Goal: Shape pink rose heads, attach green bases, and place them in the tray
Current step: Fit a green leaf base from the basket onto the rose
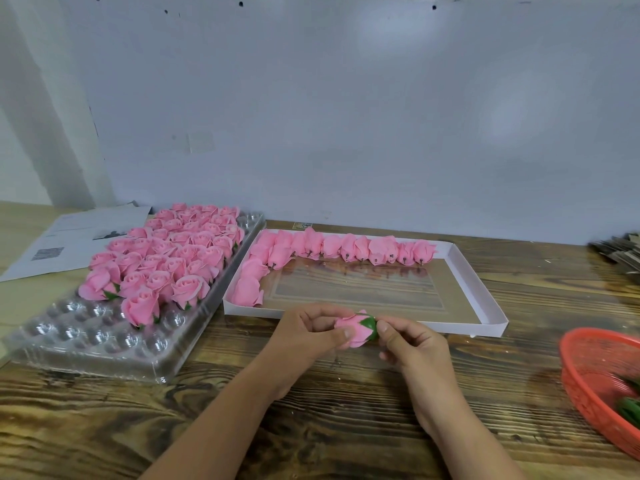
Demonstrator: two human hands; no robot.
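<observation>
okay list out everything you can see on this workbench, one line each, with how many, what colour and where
clear plastic tray: one, transparent, left on the table, near cups bare
finished roses: dozens, pink with green bases, filling the far part of the clear plastic tray
white box lid: one, white rim, centre of the table
unfinished rose heads: about fifteen, pink, along the back and left edges of the white box lid
red basket: one, right edge, holding green bases, count unclear
printed papers: a few, white, far left
grey stack: one, far right, too cropped to identify
wooden table: one, brown
held rose: one, pink, green base attached
left hand: grips the petals
right hand: pinches the green base
</observation>
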